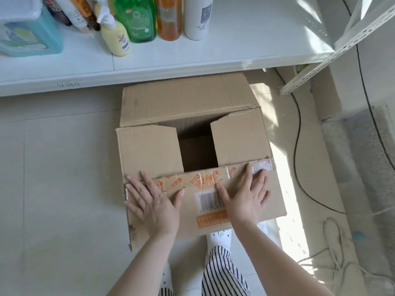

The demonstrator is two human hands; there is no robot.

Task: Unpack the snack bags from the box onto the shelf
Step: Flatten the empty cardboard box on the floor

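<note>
Both hands, left [152,200] and right [245,194], press flat, gripping nothing, on the box's [149,150] near flap. No snack bags show on the shelf [245,39]; unpacking seems all ahead.

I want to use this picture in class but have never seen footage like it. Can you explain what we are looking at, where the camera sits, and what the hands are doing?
There is no machine here. The camera is worn on a person's head and looks down at their own hands. A cardboard box stands on the floor in front of a white shelf that holds bottles. The left hand and the right hand lie flat, fingers spread, on the near flap; neither holds anything. The two side flaps are folded inward, leaving a dark gap in the middle. No snack bags show.
</note>
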